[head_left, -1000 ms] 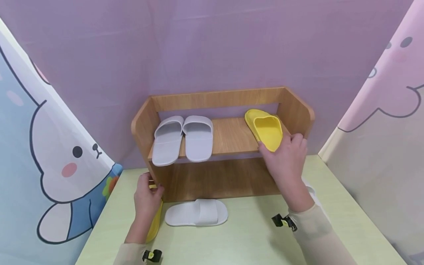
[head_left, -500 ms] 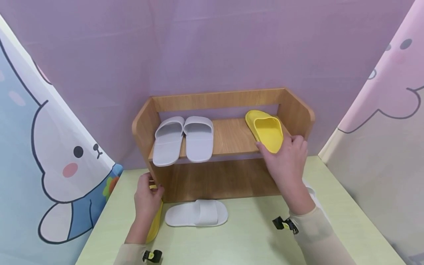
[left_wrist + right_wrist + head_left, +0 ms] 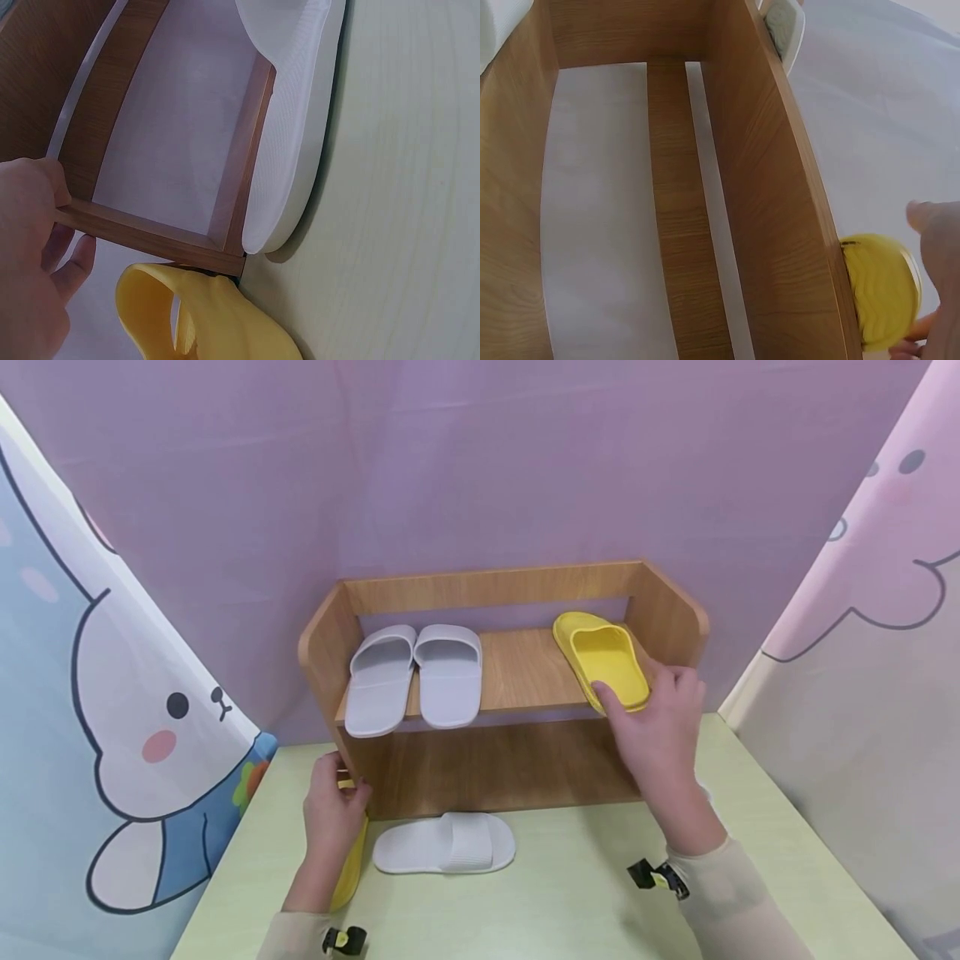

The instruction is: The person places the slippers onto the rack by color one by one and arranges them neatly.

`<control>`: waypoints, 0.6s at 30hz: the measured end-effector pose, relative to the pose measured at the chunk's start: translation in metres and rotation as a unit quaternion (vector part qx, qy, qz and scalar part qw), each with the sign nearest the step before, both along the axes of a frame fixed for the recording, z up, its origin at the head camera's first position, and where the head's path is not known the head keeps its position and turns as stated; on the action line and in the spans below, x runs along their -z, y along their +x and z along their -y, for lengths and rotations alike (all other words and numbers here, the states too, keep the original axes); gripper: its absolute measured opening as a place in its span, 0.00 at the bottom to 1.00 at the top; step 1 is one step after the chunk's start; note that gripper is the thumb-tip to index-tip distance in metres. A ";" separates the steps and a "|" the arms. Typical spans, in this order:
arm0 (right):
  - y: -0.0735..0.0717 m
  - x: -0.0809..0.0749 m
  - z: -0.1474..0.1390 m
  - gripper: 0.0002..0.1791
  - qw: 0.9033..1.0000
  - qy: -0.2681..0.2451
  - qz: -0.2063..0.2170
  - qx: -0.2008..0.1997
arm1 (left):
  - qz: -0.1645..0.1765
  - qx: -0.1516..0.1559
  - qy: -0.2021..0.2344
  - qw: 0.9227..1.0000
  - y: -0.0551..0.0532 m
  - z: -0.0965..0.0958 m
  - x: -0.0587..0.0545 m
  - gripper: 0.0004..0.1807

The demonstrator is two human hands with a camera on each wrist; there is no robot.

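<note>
My left hand grips the front edge of the left side panel of a wooden shoe rack, fingers on both sides of it. Beside that panel a yellow slipper leans near the hand, partly hidden by it in the head view. On the rack's upper shelf, at the right end, another yellow slipper lies with its heel over the front edge. My right hand is at that heel, thumb and fingers spread; in the right wrist view the thumb stands apart from the sole.
A pair of pale grey slippers sits at the upper shelf's left end, heels overhanging. One white slipper lies sideways on the table before the rack. Something white peeks out behind the right forearm. A purple backdrop stands behind.
My right hand has moved slightly right and toward me, and more of the yellow slipper's heel now shows. The left hand keeps its place on the rack.
</note>
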State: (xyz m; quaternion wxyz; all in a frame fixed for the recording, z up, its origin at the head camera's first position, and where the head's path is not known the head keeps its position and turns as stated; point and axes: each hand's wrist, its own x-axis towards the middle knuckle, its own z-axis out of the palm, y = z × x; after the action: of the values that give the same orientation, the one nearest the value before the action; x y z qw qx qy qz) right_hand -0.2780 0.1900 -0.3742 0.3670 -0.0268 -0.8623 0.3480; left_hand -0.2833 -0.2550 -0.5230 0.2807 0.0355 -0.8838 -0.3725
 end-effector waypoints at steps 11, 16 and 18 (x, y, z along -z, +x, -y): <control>0.012 0.019 -0.036 0.16 0.983 -0.093 -0.143 -0.075 | 0.013 0.001 0.005 1.000 0.000 -0.001 -0.001 0.28; 0.015 0.030 -0.054 0.12 0.979 -0.103 -0.156 -0.087 | 0.010 0.001 0.005 1.000 0.000 0.000 -0.001 0.28; 0.015 0.035 -0.060 0.13 0.979 -0.104 -0.151 -0.088 | 0.008 0.002 0.003 1.000 0.000 0.001 -0.001 0.28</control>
State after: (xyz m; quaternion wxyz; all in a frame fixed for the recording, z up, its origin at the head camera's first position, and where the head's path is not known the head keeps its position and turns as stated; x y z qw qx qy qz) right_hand -0.2629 0.2496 -0.4090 0.4567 0.0639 -0.7550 0.4663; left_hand -0.2836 -0.2555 -0.5225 0.2723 0.0374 -0.8850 -0.3758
